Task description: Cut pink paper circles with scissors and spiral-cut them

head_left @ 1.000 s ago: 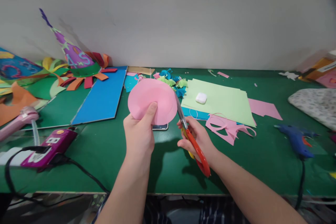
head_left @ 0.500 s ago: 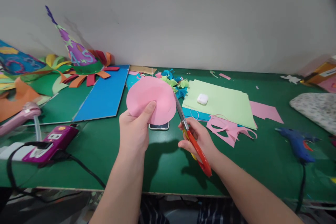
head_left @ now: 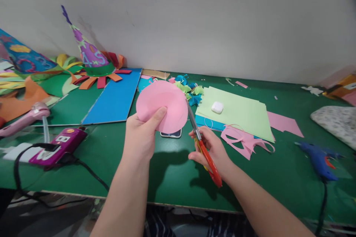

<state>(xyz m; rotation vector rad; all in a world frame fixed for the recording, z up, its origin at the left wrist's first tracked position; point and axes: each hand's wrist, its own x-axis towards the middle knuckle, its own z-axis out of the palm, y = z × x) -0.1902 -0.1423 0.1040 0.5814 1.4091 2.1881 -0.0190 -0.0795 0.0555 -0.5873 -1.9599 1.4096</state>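
Between thumb and fingers, my left hand (head_left: pixel 143 135) pinches a round piece of pink paper (head_left: pixel 169 100), lifted above the table. Scissors (head_left: pixel 207 159) with red and yellow handles are in my right hand (head_left: pixel 213 148), my fingers in and around the grips. Their blades point up and away, close to the right edge of the pink paper; whether they touch it I cannot tell. Under the paper a phone (head_left: pixel 174 133) partly shows. Pink paper offcuts (head_left: pixel 241 139) with cut-out holes lie right of my right hand.
Light green sheets (head_left: pixel 239 109) carry a white earbud case (head_left: pixel 217 107). A blue glue gun (head_left: pixel 317 161) lies at the right. To the left are a purple power strip (head_left: pixel 62 148) with cords, a blue board (head_left: pixel 116 98) and a decorated cone hat (head_left: pixel 93 55). Folded paper pieces (head_left: pixel 191 90) sit behind.
The view has shifted slightly, so the table things appear a little further right. Both hands keep their hold on the pink paper and the scissors, nearly unmoved.
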